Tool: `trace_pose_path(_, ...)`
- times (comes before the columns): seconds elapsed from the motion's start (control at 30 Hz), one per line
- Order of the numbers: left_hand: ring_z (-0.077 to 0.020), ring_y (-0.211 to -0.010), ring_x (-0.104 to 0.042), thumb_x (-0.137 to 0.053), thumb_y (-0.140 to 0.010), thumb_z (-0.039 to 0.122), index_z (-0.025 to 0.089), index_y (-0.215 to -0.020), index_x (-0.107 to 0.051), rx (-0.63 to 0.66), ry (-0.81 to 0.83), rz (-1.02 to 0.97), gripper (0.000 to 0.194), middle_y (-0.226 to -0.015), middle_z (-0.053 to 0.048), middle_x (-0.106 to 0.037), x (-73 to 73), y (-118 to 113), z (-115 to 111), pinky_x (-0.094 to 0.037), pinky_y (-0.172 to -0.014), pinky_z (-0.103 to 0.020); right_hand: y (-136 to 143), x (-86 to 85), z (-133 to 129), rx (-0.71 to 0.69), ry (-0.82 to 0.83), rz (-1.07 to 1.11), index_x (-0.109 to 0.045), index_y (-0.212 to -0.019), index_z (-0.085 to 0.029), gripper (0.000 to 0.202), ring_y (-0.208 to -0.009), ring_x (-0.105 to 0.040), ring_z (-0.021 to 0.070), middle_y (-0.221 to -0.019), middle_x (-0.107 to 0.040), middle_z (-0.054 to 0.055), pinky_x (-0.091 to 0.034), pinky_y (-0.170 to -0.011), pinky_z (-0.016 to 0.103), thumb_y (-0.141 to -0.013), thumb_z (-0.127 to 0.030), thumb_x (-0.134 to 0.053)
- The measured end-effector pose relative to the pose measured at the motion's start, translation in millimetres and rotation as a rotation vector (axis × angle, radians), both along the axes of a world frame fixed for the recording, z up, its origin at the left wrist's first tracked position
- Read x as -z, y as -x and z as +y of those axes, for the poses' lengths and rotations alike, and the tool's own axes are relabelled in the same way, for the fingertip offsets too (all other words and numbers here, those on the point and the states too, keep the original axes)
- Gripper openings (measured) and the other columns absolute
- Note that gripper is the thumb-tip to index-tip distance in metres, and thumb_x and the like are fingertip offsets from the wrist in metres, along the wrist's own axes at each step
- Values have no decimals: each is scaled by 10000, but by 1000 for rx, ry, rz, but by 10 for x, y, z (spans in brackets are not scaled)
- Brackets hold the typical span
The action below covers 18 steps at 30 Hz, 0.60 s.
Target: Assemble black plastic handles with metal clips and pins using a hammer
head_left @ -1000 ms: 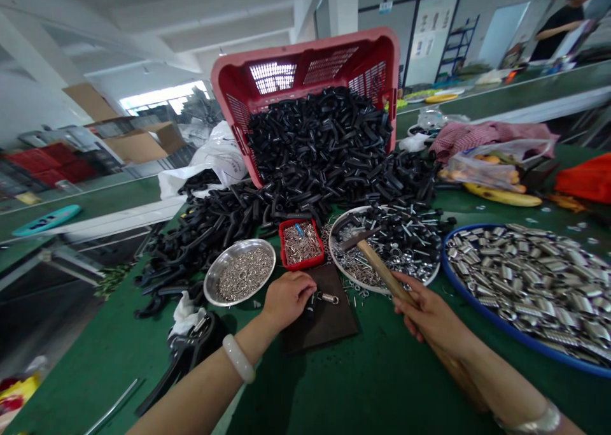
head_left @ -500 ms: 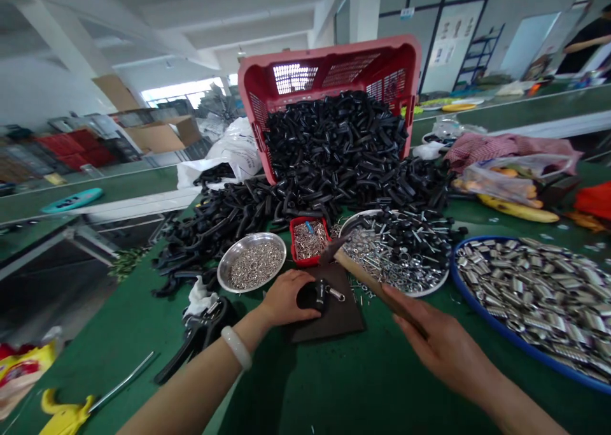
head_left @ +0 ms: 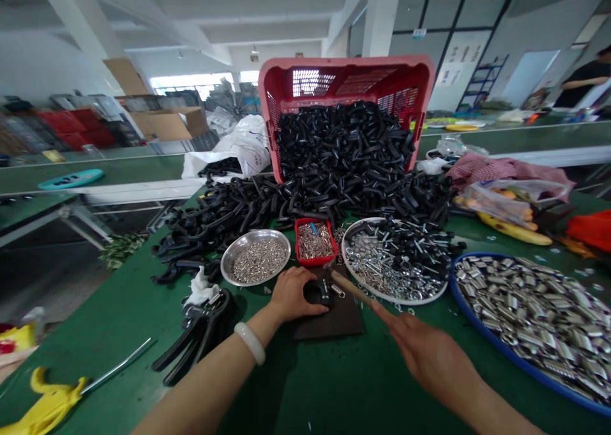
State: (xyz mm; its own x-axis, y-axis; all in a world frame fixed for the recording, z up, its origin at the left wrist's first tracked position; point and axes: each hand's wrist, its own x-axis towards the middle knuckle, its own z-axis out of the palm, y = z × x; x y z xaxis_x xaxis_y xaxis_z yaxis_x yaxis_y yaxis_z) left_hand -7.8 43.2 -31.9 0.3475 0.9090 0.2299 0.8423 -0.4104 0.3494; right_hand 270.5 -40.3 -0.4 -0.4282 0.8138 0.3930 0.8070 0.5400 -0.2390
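Observation:
My left hand (head_left: pixel 296 296) grips a black plastic part (head_left: pixel 319 291), fingers curled round it, on a dark square pad (head_left: pixel 329 328). From that part a metal coil spring (head_left: pixel 338 290) sticks out to the right. Closed round a wooden handle, my right hand (head_left: pixel 424 346) holds a hammer (head_left: pixel 352 286). The hammer's head is low, beside the black part above the pad; whether it touches the part I cannot tell. Close behind the pad stand a red box (head_left: pixel 298 256) of small metal pins and a steel bowl (head_left: pixel 225 276) of small metal pieces.
Behind, a tilted red crate (head_left: pixel 348 62) spills black parts (head_left: pixel 344 142). To the right are a white tray (head_left: pixel 394 300) of bolts and nuts and a blue tray (head_left: pixel 491 339) of springs. Black-handled assemblies (head_left: pixel 203 333) and a yellow tool (head_left: pixel 52 403) lie left.
The hammer's head has come down toward the black part, and my right hand has lowered with it. My left hand keeps its grip. The camera view has shifted slightly.

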Motion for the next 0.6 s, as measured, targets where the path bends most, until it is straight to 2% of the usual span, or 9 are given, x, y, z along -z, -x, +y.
trace_pose_path(0.03,-233,-888,-509,-631,-476,658,206,-947,-588,-11,10,8,654,-938,-46,-588,-3,-5,-2,-387,-797,-366,-40,33,33,0,44,-28,-406,-1290,-290,513,-586,-626,151,-773,-663,40,-529,-532,239,-800,-141,-407)
trace_pose_path(0.1,-239,-888,-510,-625,-475,668,207,-946,-590,-24,27,24,660,-933,-48,-590,-11,-14,-4,-387,-787,-369,-111,45,84,-7,93,-25,-407,-1286,-299,502,-674,-644,163,-868,-670,37,-545,-603,267,-805,-156,-410)
trace_pose_path(0.2,-240,-900,-507,-615,-486,676,205,-960,-588,-16,34,35,669,-951,-51,-589,-23,-21,1,-382,-789,-368,-120,-48,87,-2,55,87,-336,-1325,-286,504,-944,-604,182,-1139,-594,44,-513,-798,311,-836,-185,-409)
trace_pose_path(0.3,-237,-901,-506,-606,-495,680,204,-961,-581,-19,31,37,667,-952,-48,-588,-22,-23,0,-380,-795,-368,-22,-144,33,-9,10,177,-305,-1338,-276,515,-1068,-536,173,-1235,-527,39,-467,-882,297,-845,-191,-424)
trace_pose_path(0.4,-242,-911,-509,-608,-500,675,207,-961,-570,-34,26,47,658,-965,-50,-585,-15,-27,-22,-379,-800,-378,39,-141,12,-30,40,178,-329,-1326,-276,494,-1081,-528,167,-1233,-529,34,-466,-880,286,-847,-200,-421)
trace_pose_path(0.47,-246,-942,-510,-617,-517,652,210,-980,-554,-42,5,42,644,-1003,-53,-576,-15,-31,-54,-374,-818,-382,-15,-87,69,7,84,170,-358,-1314,-260,470,-1061,-543,180,-1222,-538,38,-479,-860,298,-848,-237,-417)
trace_pose_path(0.6,-235,-933,-545,-633,-554,603,213,-1019,-512,-82,1,6,619,-1009,-50,-585,-53,-31,-137,-387,-825,-372,-361,34,373,233,208,83,-375,-1315,-200,480,-770,-655,198,-1034,-651,69,-542,-642,299,-850,-317,-384)
